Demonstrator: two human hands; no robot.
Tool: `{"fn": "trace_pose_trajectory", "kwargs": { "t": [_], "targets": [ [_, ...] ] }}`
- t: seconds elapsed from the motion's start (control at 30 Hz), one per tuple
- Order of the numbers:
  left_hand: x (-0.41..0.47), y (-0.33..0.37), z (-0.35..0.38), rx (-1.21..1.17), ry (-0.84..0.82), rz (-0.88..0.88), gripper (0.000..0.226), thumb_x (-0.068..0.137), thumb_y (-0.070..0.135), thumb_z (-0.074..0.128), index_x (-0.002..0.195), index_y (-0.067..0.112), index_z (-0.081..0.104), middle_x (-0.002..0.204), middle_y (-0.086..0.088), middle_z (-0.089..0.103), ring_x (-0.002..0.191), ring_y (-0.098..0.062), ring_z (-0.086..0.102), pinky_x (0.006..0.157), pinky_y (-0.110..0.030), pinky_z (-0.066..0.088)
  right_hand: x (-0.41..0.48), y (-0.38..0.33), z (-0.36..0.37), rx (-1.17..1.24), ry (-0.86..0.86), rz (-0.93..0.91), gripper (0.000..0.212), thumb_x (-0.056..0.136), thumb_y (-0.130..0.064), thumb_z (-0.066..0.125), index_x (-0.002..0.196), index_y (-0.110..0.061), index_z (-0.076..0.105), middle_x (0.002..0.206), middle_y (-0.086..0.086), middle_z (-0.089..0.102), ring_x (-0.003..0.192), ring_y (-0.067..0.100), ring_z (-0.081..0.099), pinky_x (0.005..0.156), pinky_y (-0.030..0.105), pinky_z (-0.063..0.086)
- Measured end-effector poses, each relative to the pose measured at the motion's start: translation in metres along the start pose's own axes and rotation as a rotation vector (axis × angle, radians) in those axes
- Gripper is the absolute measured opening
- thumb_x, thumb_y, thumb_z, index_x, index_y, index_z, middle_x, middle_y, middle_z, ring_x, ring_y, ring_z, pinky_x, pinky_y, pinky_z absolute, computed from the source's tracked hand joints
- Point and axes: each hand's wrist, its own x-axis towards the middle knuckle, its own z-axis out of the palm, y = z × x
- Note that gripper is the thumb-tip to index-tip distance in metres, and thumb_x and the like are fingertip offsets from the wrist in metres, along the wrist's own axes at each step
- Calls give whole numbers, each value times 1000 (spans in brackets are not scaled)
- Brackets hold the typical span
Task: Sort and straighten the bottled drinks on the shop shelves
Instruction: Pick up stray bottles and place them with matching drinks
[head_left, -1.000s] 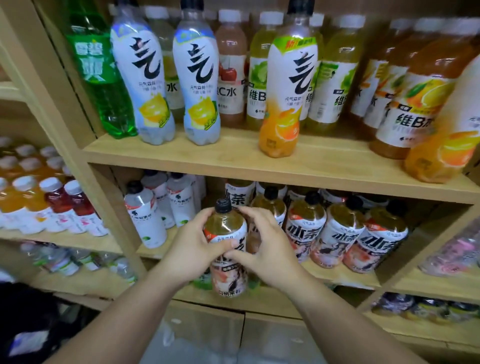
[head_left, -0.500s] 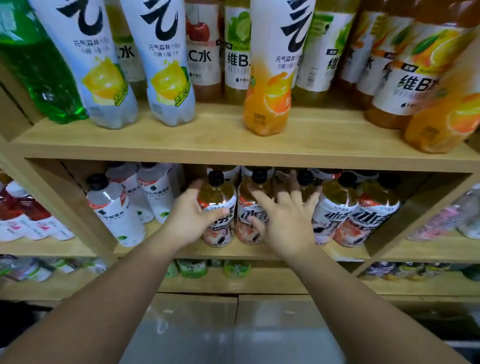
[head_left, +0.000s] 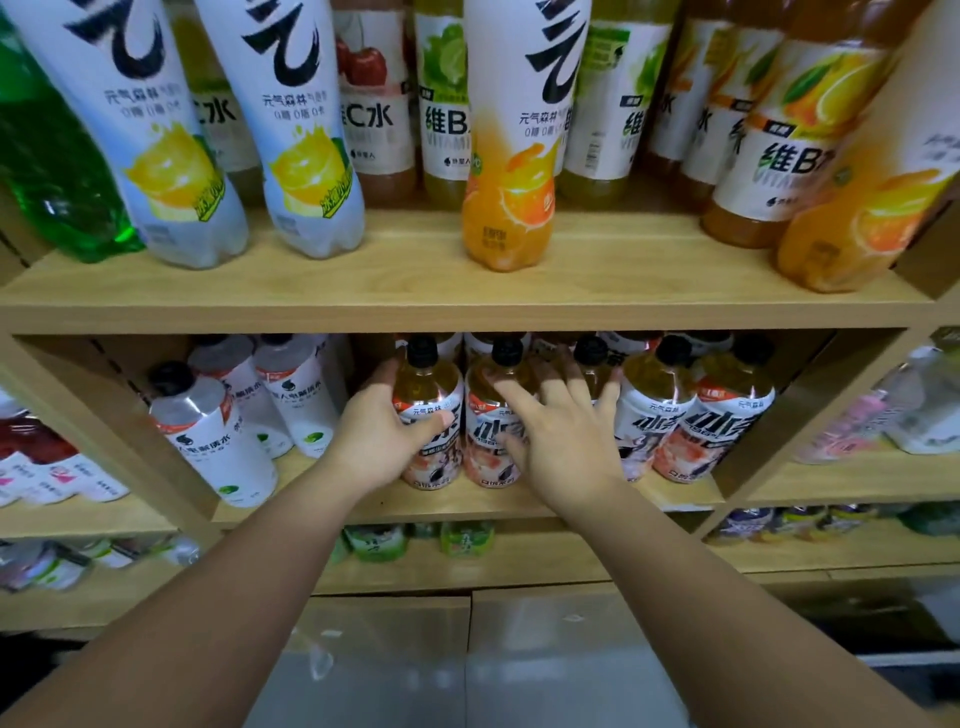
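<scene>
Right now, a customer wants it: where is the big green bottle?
Head view: the big green bottle stands far left on the upper shelf, beside a lemon-labelled bottle.

The top edge cuts off the caps of the sparkling-water bottles (head_left: 291, 130) on the upper shelf (head_left: 467, 301). The right hand (head_left: 566, 441) covers most of the third tea bottle (head_left: 589, 349); the left hand (head_left: 374, 441) hides the left side of the first tea bottle (head_left: 434, 384). The bottom-left bottles (head_left: 47, 566) are blurred.
</scene>
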Motion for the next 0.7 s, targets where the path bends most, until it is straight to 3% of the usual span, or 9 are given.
{"fn": "trace_pose_trajectory", "kwargs": {
  "t": [0.1,0.17,0.23,0.3,0.37,0.43,0.57,0.7],
  "targets": [
    [-27,10,0,128,199,42,74,84,49,77,145,22,47,123,2,52,112,-18,56,91,-32,47,-8,8,-10,82,177,-53,51,89,-43,71,136,-28,61,106,5,62,109,34,59,102,61,45],
    [-48,20,-3,130,339,187,59,86,41,77,137,18,56,119,6,48,100,-11,56,88,-28,48,-14,18,-25,187,320,-92,40,93,-40,65,125,-17,70,108,7,64,104,31,60,90,47,53],
    [-64,36,-6,111,413,336,43,88,36,76,124,17,63,114,10,48,87,-5,54,79,-15,48,-17,30,-44,257,454,-103,34,95,-37,63,113,-11,75,107,7,67,102,29,62,87,39,50],
    [-69,60,-10,94,470,454,36,89,34,75,117,15,64,108,17,44,95,-7,54,81,-9,43,-19,42,-69,292,580,-100,28,96,-33,65,104,-8,76,101,7,69,97,28,63,87,31,45],
    [-69,89,-15,68,529,563,39,85,35,72,115,12,64,106,19,42,97,-8,52,87,-10,42,-19,53,-97,330,700,-77,24,96,-29,67,96,-7,76,94,7,68,91,28,63,85,26,41],
    [-66,119,-21,30,574,610,43,83,37,72,118,12,61,107,14,44,95,-11,53,86,-23,48,-19,65,-126,378,814,-43,21,94,-26,68,94,-6,75,91,9,66,89,29,61,84,25,38],
    [-50,169,-31,-22,617,563,61,81,34,80,133,20,50,120,10,45,105,-15,54,88,-37,51,-14,98,-171,460,888,107,34,90,-31,70,114,-8,67,110,14,60,108,27,53,93,27,34],
    [-15,198,-37,-147,528,321,90,75,50,81,149,28,34,142,9,46,120,-15,54,102,-46,51,-5,125,-191,555,765,311,58,88,-37,74,137,-15,51,135,11,48,127,21,42,100,20,26]
  ]
}}
